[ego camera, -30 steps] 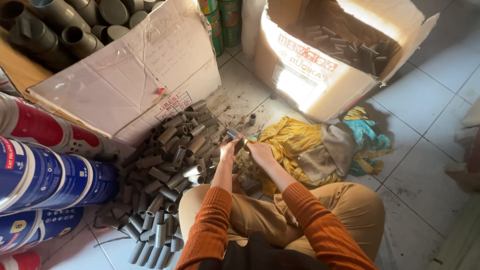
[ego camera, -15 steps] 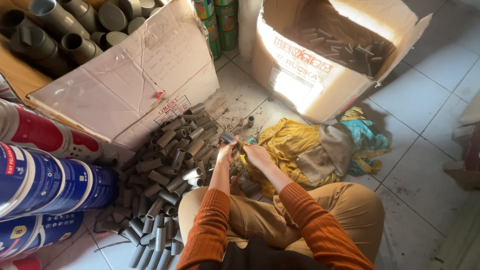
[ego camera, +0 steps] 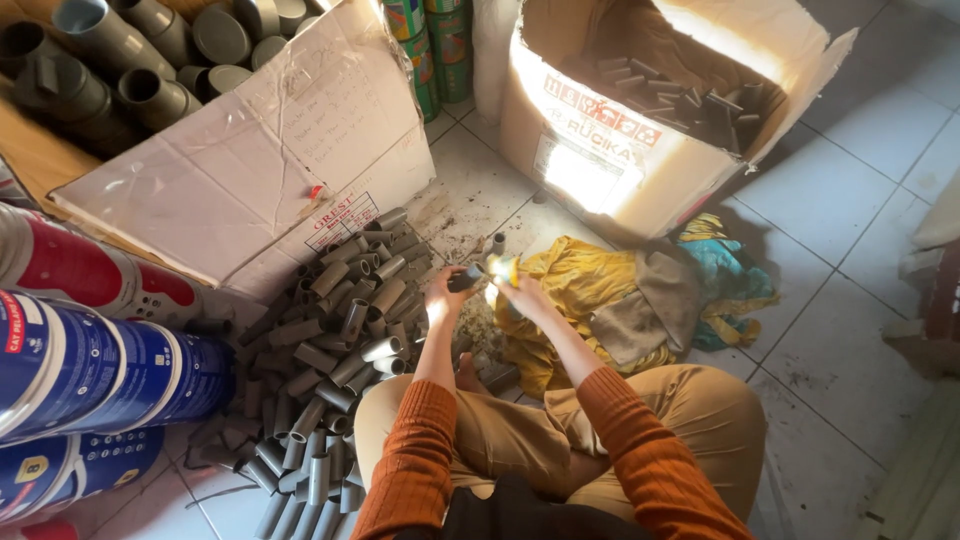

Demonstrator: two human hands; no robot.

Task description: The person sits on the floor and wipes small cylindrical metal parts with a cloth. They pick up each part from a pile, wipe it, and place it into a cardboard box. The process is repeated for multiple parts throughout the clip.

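Left hand (ego camera: 441, 296) raised, grip clamped on grey pipe piece (ego camera: 466, 277) | right hand (ego camera: 522, 292) grip clamped on yellow tool (ego camera: 500, 270)

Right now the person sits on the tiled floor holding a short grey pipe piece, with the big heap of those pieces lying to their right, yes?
Not quite: the head view shows the heap of grey pipe pieces on the person's left. The left hand does hold a short grey pipe piece.

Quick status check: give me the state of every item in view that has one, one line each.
left hand: closed on a short grey pipe piece, held above the floor
right hand: holding a yellow cloth at the pipe's end
pile of pipe pieces: loose heap on the floor
right cardboard box: open, pipe pieces inside
left cardboard box: open, flap folded out
paint cans: lying on their sides
rags: crumpled on the tiles
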